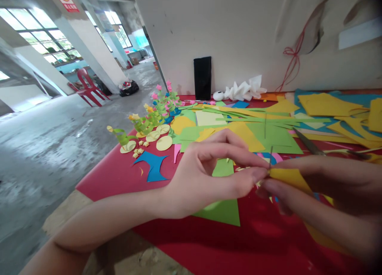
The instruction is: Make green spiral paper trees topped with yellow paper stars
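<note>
My left hand (205,173) reaches in over the table, thumb and forefinger pinched on a thin dark stick (271,157) that points upward. Against the stick's lower part lies the end of a yellow paper strip (289,176). My right hand (331,191) is closed on that strip, its fingertips meeting those of my left hand. The strip runs back through the right hand and shows again below it. Where stick and paper meet is mostly covered by fingertips. Beneath my left hand lies a green paper sheet (223,213). Scissors (308,141) lie just beyond my right hand.
On the red tabletop (107,173) stand small paper flowers (161,104) at the left, beside pale yellow discs (164,143) and a blue paper scrap (152,163). Coloured sheets and strips cover the back. A black phone (203,79) leans on the wall near crumpled white tissue (244,88).
</note>
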`<action>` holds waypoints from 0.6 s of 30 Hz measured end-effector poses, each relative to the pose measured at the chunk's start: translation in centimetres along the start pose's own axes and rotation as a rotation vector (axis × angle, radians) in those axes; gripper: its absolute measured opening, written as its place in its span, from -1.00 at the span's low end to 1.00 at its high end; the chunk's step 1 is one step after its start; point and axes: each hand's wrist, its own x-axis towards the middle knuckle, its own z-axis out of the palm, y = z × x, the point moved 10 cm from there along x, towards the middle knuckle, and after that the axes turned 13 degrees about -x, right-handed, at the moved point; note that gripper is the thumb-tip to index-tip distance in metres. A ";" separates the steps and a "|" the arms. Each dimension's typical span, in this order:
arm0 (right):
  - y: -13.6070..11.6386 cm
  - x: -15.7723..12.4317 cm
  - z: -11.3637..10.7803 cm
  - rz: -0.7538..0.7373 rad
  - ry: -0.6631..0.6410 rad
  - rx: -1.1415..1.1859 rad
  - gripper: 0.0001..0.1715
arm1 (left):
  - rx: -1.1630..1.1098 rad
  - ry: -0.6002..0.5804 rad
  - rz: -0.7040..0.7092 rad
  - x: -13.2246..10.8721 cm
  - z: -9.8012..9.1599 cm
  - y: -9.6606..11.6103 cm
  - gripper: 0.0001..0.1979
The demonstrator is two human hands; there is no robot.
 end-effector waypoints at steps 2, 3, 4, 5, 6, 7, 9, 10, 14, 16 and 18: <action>-0.1 0.0 0.0 -0.012 0.001 -0.007 -0.84 | -0.003 0.001 -0.001 0.0 0.0 -0.1 -0.88; -0.1 0.1 0.0 -0.013 0.000 -0.006 -0.84 | -0.003 0.001 0.002 0.0 0.0 -0.1 -0.88; -0.2 0.0 0.0 -0.015 0.010 0.000 -0.83 | -0.004 0.000 0.004 0.1 0.0 -0.1 -0.89; -0.1 0.0 0.1 -0.014 0.003 0.005 -0.83 | -0.004 0.000 0.005 0.1 0.1 -0.1 -0.89; -0.1 0.0 0.1 -0.016 0.002 0.015 -0.83 | -0.005 0.001 0.003 0.1 0.1 -0.2 -0.89; -0.1 -0.1 0.1 -0.018 -0.004 0.029 -0.83 | -0.006 0.002 0.001 0.1 0.0 -0.2 -0.89; -0.2 -0.2 0.2 -0.029 -0.026 0.059 -0.85 | -0.007 0.006 -0.006 0.1 0.0 -0.2 -0.91; -0.3 -0.2 0.2 -0.039 -0.026 0.072 -0.86 | -0.006 0.007 -0.009 0.1 0.0 -0.2 -0.91; -0.5 0.0 0.5 -0.049 -0.044 0.075 -0.91 | 0.007 -0.001 0.004 0.1 0.0 -0.1 -0.85; -0.5 0.1 0.7 -0.049 -0.047 0.064 -0.91 | 0.004 0.006 0.010 0.1 0.0 -0.1 -0.86; -0.6 0.2 0.7 -0.055 -0.036 0.040 -0.91 | -0.012 0.013 -0.001 0.1 -0.1 -0.3 -0.90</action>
